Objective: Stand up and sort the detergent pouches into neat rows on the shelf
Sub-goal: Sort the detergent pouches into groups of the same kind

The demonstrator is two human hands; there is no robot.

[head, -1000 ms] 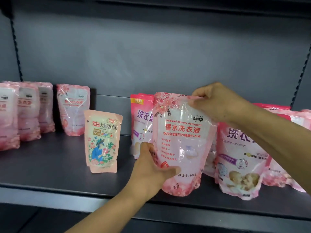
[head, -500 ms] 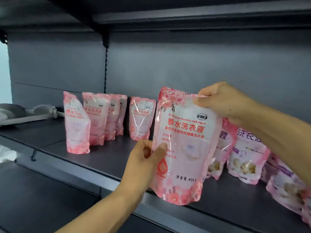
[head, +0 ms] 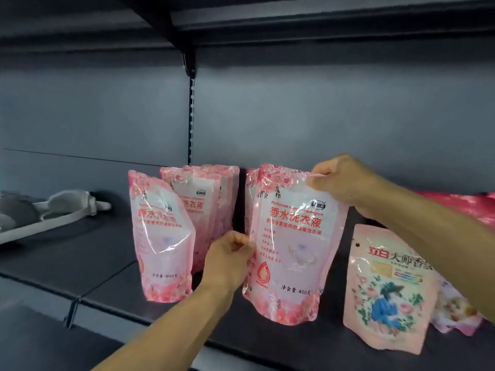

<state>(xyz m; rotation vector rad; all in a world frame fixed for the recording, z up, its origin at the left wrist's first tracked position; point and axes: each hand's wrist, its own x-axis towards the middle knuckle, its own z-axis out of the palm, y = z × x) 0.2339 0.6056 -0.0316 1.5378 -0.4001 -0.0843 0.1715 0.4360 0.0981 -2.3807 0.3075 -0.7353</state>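
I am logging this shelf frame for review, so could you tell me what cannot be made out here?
- Pouch behind the held pouch: head view, only an edge shows.
- Rear pouches of the left row: count unclear, front pouch covers them.
- Purple pouch: hidden by the peach pouch and the right forearm.
- Left hand fingertips: tucked behind the held pouch.
- Red packs: blurred, cut by the frame edge.

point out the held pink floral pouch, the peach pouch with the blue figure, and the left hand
held pink floral detergent pouch (head: 296, 245), head view, front panel
peach plastic pouch with blue figure (head: 385, 287), head view, printed front
left hand (head: 227, 259), head view, back of hand
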